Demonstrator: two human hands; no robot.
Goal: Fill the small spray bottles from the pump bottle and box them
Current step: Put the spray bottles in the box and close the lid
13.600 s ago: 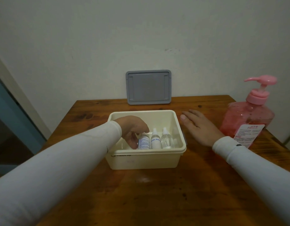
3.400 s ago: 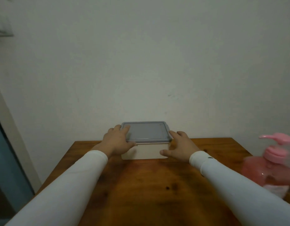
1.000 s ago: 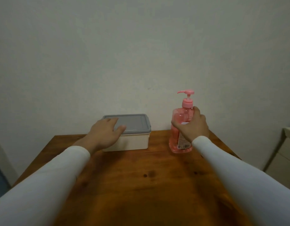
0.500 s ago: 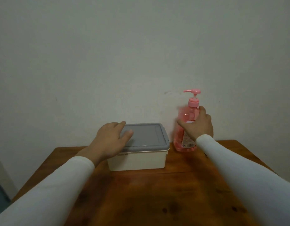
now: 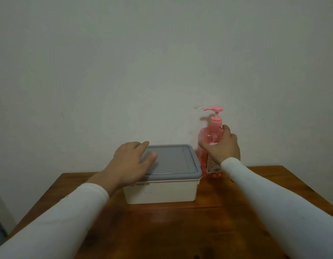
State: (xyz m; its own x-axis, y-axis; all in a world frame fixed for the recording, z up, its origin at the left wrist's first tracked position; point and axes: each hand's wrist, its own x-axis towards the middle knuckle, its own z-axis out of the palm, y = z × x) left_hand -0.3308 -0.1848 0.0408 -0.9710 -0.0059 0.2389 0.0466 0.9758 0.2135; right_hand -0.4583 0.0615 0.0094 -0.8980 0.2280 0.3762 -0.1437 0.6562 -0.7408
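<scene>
The left hand [image 5: 131, 161] lies spread flat on the grey lid [image 5: 173, 161] of the cream box [image 5: 162, 193], probably to press it closed and keep the box from sliding on the wooden surface [image 5: 180, 230]. The right hand [image 5: 222, 146] curls around the pink pump bottle [image 5: 211, 146], standing upright just beside the box at the wall, likely to park it there. The small spray bottles cannot be seen; the lid hides the inside.
</scene>
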